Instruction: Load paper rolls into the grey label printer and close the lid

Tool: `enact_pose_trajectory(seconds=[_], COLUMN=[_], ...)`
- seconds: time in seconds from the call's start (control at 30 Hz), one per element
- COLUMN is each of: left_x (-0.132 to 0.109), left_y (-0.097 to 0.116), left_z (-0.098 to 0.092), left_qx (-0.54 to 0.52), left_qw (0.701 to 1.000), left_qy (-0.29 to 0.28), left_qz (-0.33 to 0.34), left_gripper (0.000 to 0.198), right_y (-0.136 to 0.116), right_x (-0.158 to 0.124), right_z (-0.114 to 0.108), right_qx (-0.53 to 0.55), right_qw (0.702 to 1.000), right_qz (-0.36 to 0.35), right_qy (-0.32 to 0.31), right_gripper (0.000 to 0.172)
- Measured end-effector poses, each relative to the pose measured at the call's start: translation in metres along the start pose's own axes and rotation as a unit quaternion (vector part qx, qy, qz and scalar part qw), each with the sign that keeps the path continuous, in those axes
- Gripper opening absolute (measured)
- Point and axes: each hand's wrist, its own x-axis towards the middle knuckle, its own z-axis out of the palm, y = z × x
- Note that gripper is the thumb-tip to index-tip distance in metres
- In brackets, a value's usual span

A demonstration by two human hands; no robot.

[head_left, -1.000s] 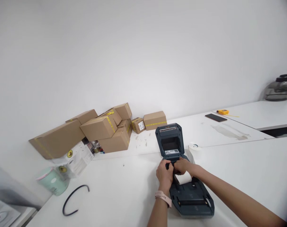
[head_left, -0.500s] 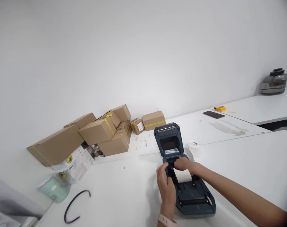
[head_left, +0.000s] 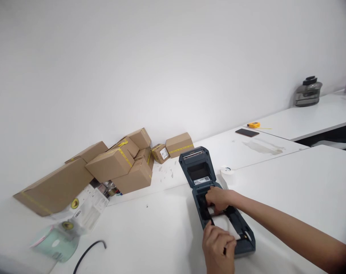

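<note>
A dark blue label printer (head_left: 200,173) lies on the white table (head_left: 289,190) with its lid swung up and back. My right hand (head_left: 218,198) reaches into the open paper bay, fingers curled over the white label roll there. My left hand (head_left: 218,245) is closed on the printer's front edge, pinching the white paper strip that runs out of the bay. A small white tape roll (head_left: 226,172) stands just right of the lid.
A heap of brown cardboard boxes (head_left: 116,163) leans on the wall at the left, with white packets (head_left: 87,207) and a green roll (head_left: 57,243) below. A black cable (head_left: 89,251) lies near. A phone (head_left: 247,132), yellow tape measure (head_left: 253,125) and grey appliance (head_left: 307,91) sit far right.
My left hand has drawn back from the paper bay to the printer's front edge. My right hand stays in the bay. The view has swung a little to the right.
</note>
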Motion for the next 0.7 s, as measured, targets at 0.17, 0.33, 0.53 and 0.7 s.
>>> enact_pose_trajectory(seconds=[0.17,0.33,0.53,0.7], left_x=[-0.019,-0.023,-0.031,-0.036], left_y=[-0.018,-0.024,-0.02,-0.016], left_z=[0.029,0.058,0.053,0.049], left_qx=[0.075,0.068,0.129,0.147], left_qw=[0.985,0.898,0.906,0.907], left_qy=[0.094,0.357,0.315,0.321], left_qz=[0.123,0.248,0.251,0.23], left_gripper=[0.027,0.034,0.027,0.023], right_y=[-0.004,0.007,0.037,0.018], right_x=[-0.022,-0.049,-0.028,-0.045], right_z=[-0.02,-0.083,-0.127,-0.097], right_qx=[0.054,0.142,0.316,0.359], right_qw=[0.996,0.932,0.796,0.79], right_qz=[-0.017,0.007,0.079,0.062], right_qy=[0.075,0.334,0.51,0.494], right_gripper=[0.008,0.031,0.044,0.046])
